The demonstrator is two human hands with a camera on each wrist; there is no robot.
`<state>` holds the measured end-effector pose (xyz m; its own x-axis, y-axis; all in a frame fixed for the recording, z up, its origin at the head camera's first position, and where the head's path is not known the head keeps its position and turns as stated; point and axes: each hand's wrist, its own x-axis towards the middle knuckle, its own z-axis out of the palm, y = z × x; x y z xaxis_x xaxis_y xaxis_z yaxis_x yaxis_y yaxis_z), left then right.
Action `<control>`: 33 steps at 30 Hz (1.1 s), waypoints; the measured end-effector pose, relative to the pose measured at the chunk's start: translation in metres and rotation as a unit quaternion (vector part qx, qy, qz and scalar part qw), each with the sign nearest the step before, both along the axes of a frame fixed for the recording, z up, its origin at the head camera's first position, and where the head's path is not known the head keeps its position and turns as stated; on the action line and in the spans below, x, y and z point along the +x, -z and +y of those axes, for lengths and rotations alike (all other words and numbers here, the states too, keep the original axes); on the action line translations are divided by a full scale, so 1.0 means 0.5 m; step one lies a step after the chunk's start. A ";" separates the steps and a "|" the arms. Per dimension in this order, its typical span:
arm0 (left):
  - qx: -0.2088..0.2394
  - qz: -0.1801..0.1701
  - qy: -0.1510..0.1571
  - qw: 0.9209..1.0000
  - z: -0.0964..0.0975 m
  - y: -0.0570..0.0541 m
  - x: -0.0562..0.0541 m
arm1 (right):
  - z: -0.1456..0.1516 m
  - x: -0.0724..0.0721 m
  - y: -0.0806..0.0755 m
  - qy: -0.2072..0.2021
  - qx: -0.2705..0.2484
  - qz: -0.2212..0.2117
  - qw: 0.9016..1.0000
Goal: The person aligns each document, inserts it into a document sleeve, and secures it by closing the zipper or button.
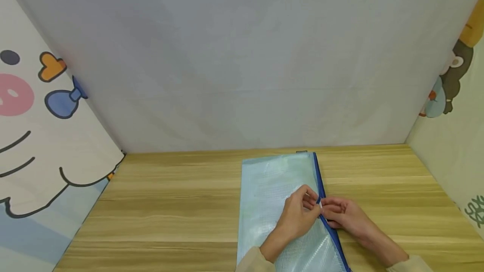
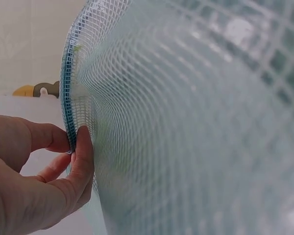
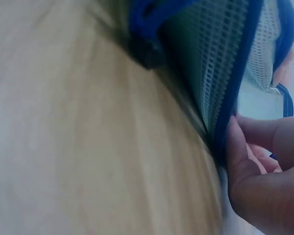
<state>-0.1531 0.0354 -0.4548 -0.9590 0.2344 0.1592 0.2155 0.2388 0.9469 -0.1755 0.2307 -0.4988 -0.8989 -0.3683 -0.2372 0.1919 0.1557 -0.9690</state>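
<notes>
A translucent pale-blue mesh zip pouch (image 1: 261, 196) lies on the table with its blue zipper edge (image 1: 319, 175) to the right. My left hand (image 1: 296, 217) is over the pouch and pinches one side of that edge near its middle, thumb against fingers. Close beside it, my right hand (image 1: 353, 219) pinches the opposite side of the same edge. The left wrist view shows the gripped rim (image 2: 66, 98) bowed upward above the mesh. In the right wrist view, the two blue-trimmed sides (image 3: 242, 63) stand apart, leaving a gap between them.
The wood-grain table (image 1: 166, 205) runs under the pouch and to both sides. A plain pale cloth (image 1: 242, 62) hangs behind it. Cartoon-printed cloths stand at the left (image 1: 34, 146) and right (image 1: 453, 129). A blue strap-like piece (image 3: 147, 19) shows at the pouch's near end.
</notes>
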 end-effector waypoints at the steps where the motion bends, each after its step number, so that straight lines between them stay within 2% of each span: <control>1: 0.000 0.001 -0.001 1.000 0.001 0.000 -0.001 | 0.001 0.001 0.000 -0.002 0.002 0.002 1.000; 5: 0.003 0.004 -0.008 1.000 0.002 0.001 -0.001 | 0.003 0.002 0.000 -0.006 0.008 0.009 1.000; 13: 0.017 0.003 -0.028 0.999 0.004 0.002 0.001 | 0.002 0.006 -0.007 0.013 -0.005 -0.029 0.999; 21: 0.014 0.001 -0.020 1.000 0.001 0.002 -0.001 | -0.012 0.005 -0.012 0.015 0.010 -0.011 1.000; 30: 0.006 -0.004 -0.008 1.000 -0.003 -0.001 -0.001 | -0.011 -0.005 -0.008 -0.041 -0.008 0.016 0.999; 33: 0.002 -0.006 -0.008 1.000 -0.004 0.000 -0.001 | -0.009 -0.007 -0.006 -0.047 -0.012 0.017 0.999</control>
<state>-0.1538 0.0335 -0.4547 -0.9642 0.2193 0.1493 0.2014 0.2387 0.9500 -0.1788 0.2263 -0.4956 -0.8672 -0.4569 -0.1980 0.1450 0.1487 -0.9782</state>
